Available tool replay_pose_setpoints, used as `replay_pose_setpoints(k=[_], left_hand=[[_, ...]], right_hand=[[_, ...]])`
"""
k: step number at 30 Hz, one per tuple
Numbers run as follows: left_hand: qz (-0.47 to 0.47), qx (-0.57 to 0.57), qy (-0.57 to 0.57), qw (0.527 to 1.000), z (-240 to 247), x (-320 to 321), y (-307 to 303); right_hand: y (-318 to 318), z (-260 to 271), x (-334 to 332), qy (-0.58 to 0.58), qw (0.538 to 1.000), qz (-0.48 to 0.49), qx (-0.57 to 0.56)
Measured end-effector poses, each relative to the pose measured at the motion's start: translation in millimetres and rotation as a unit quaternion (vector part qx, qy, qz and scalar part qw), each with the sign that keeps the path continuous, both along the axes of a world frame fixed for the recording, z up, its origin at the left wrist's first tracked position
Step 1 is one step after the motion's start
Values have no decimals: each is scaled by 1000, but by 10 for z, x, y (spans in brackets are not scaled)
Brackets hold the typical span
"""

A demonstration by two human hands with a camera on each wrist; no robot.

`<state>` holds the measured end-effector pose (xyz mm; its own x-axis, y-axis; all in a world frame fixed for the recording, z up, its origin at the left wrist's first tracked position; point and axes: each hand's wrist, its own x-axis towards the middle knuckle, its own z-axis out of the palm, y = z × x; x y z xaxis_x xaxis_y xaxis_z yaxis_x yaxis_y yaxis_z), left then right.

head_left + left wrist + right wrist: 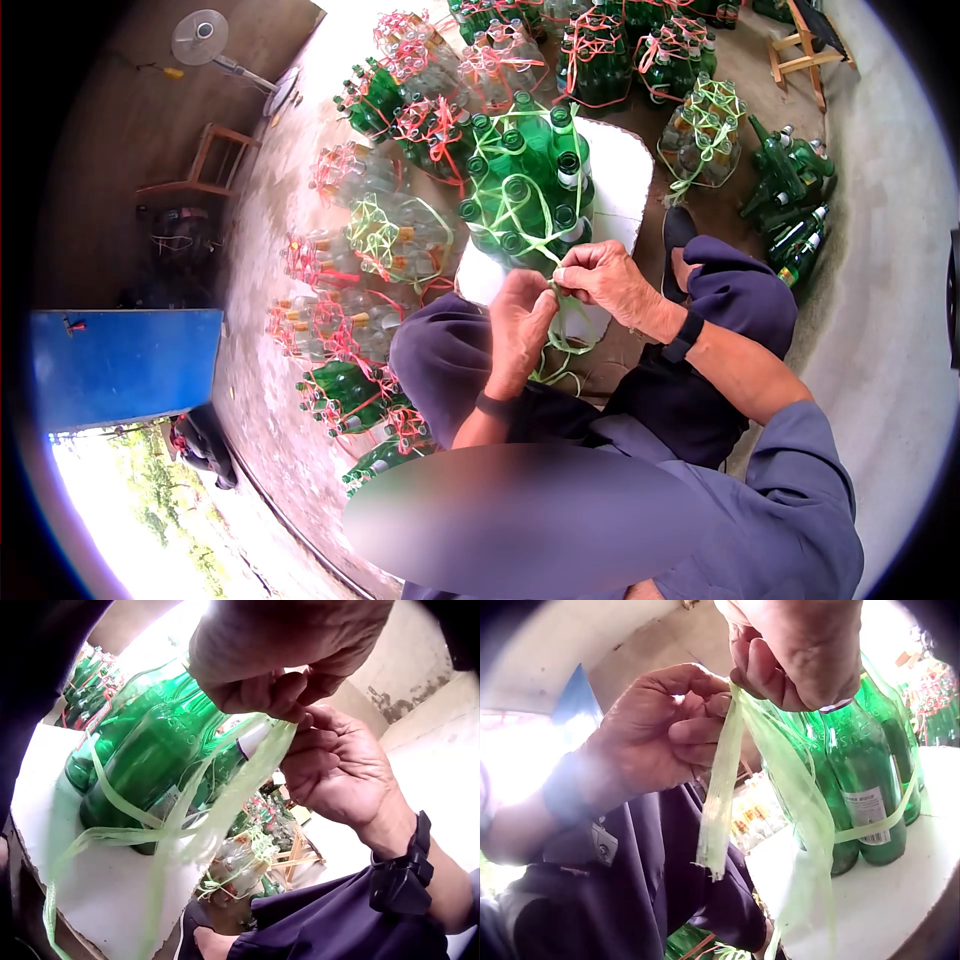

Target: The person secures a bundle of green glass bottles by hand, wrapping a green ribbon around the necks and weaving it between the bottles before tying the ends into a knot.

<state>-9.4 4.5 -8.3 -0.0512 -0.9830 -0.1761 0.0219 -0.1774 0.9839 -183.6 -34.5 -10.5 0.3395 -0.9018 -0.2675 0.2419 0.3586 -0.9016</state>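
Note:
A bundle of green glass bottles (pixel 535 150) stands upright on a white board (pixel 622 175) in front of the seated person. Light green plastic twine (pixel 799 814) loops round the bottles and crosses between their necks. At the near side of the bundle, the left hand (pixel 521 328) pinches the twine between thumb and fingers. Close beside it, the right hand (pixel 618 287) pinches the same twine, the fingertips of both nearly meeting. Loose twine ends hang below the hands in both wrist views. The pinched spot itself is partly hidden by the fingers.
Several bottle bundles tied with red twine (pixel 432 125) stand at the left and back. A bundle in green twine (pixel 705 135) and loose green bottles (pixel 790 180) are at the right, near the wall. A wooden stool (pixel 805 55) stands behind them.

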Motion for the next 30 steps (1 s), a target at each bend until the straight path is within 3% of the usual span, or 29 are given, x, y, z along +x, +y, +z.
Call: replay_pose_setpoints(k=[5,14,22,30], left_hand=[[1,-11,-27,1000,50,4,27],[-34,54,-93,994,-3,39,12],[13,-15,-37,999,103,-75,22],[28,13,14,999,99,-40,24]], right_hand=[[-2,-3,0,9,1000,2,1],[-17,51,-33,-84,994,6,65],[-7,-26,-37,-89,993,-7,77],[22,41,-19,-60,996,-1,71]])
